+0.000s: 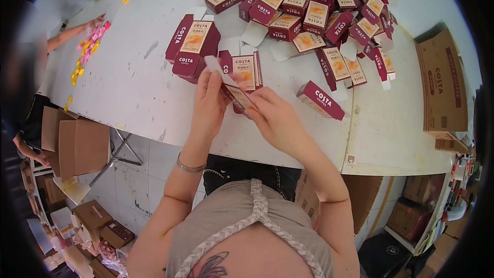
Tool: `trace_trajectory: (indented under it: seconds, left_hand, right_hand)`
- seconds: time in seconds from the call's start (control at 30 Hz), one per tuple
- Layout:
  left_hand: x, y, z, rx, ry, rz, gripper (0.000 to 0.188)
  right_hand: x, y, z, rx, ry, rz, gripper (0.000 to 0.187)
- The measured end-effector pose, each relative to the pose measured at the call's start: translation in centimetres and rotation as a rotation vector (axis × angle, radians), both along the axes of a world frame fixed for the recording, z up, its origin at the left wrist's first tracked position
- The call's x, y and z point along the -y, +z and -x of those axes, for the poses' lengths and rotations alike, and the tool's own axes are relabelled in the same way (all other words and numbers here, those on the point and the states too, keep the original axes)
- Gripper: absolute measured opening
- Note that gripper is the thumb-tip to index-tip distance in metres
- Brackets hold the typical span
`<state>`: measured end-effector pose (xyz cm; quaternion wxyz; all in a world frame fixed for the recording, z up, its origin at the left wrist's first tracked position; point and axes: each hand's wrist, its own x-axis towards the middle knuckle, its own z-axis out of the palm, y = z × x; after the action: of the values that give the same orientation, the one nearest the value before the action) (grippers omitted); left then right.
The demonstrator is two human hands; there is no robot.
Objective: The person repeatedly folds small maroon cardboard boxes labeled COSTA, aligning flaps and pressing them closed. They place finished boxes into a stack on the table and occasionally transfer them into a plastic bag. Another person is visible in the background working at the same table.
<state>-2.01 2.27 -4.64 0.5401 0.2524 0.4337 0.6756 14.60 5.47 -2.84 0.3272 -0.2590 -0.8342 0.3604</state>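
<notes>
Between my two hands is a small maroon and cream carton (234,92), tilted, with a pale flap standing out at its upper end. My left hand (210,95) closes round its upper left side. At its lower right end, my right hand (272,116) grips it with thumb and fingers. Just beyond my hands lie a stack of flat maroon cartons (246,69) and, to its left, a taller stack of flat cartons (193,46). One formed carton (320,100) lies on the white table to the right of my right hand.
A large heap of formed cartons (314,13) covers the far right of the table (134,87). A big brown cardboard box (441,82) stands at the right edge. At the far left, another person's hand (95,22) is by pink and yellow packets (91,44). An open box (82,146) sits below.
</notes>
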Motion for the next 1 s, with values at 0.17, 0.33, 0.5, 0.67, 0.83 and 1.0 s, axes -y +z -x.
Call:
trace_trajectory:
  seconds: [0.17, 0.33, 0.5, 0.67, 0.83, 1.0]
  left_hand:
    - [-0.2, 0.8, -0.8, -0.101, -0.07, 0.017, 0.04]
    - [-0.1, 2.6, -1.0, -0.02, -0.179, -0.017, 0.043]
    - [0.5, 4.6, -0.9, -0.136, -0.153, -0.064, 0.045]
    - [0.2, 5.3, 0.2, -0.165, -0.27, -0.082, 0.052]
    - [0.5, 4.3, -0.3, -0.066, -0.295, -0.01, 0.055]
    - [1.0, 4.5, 0.1, -0.044, -0.299, 0.034, 0.058]
  right_hand:
    - [0.8, 1.1, -0.3, 0.015, -0.053, 0.107, 0.053]
    - [2.1, 1.9, 0.9, -0.037, -0.128, 0.207, 0.091]
    - [2.5, 0.9, 1.6, 0.043, -0.211, 0.099, 0.103]
    - [2.5, 1.9, 1.5, 0.087, -0.171, 0.097, 0.102]
    - [1.9, 2.3, 1.1, 0.079, -0.126, 0.103, 0.096]
    - [0.9, 1.5, 0.8, -0.128, -0.247, 0.15, 0.089]
